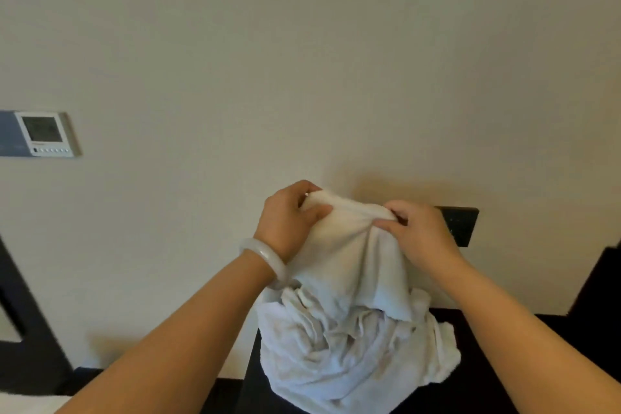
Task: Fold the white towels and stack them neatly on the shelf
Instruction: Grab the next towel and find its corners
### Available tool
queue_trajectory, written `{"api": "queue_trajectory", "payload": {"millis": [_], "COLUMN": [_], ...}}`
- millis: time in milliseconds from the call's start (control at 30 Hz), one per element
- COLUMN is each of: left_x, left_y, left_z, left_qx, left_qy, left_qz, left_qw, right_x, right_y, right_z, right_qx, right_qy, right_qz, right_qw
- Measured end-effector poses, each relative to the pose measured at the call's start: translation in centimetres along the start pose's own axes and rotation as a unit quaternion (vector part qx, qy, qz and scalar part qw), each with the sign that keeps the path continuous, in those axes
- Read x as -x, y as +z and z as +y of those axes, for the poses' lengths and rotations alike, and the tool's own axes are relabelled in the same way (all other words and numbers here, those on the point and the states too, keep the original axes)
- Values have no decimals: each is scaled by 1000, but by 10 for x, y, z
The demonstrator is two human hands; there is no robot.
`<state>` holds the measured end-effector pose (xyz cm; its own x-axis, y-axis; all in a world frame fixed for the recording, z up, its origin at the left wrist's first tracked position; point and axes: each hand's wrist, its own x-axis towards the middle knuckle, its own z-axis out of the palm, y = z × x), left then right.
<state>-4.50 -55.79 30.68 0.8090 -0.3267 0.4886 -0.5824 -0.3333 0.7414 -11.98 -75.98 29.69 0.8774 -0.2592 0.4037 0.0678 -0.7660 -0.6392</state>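
Two hands hold one white towel (349,259) up by its top edge, in front of the far wall, so that the cloth hangs free and its corners can be found. The left hand (289,215), with a pale bangle (265,257) on the wrist, pinches the edge between thumb and curled fingers. The right hand (420,232) pinches the same edge just beside it, fingers bunched on the fabric. The towel's lower part drapes onto a crumpled heap of towels (353,356), which lies on a dark tabletop (504,363) near the person, a little right of centre. Nothing looks folded yet, and no stack on a shelf shows. I judge the next move is to slide the hands apart along the edge to pull it straight. A control panel (42,133) sits on the wall at far left.
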Motion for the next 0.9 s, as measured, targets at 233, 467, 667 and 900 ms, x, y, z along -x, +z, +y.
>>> {"api": "queue_trajectory", "payload": {"millis": [233, 467, 667, 900], "left_x": [38, 184, 241, 250], "left_y": [54, 170, 214, 201], "left_z": [42, -48, -49, -62], "left_qx": [64, -52, 27, -137], "left_qy": [21, -203, -186, -243], "left_qz": [-123, -303, -305, -234], "left_qw": [990, 930, 934, 931], "right_x": [73, 189, 197, 178], "right_y": [-90, -34, 11, 24], "right_z": [67, 167, 150, 175], "right_qx": [3, 137, 51, 144], "right_qy": [63, 254, 155, 159], "right_qz": [-86, -269, -186, -173], "right_qw": [994, 919, 969, 961]}}
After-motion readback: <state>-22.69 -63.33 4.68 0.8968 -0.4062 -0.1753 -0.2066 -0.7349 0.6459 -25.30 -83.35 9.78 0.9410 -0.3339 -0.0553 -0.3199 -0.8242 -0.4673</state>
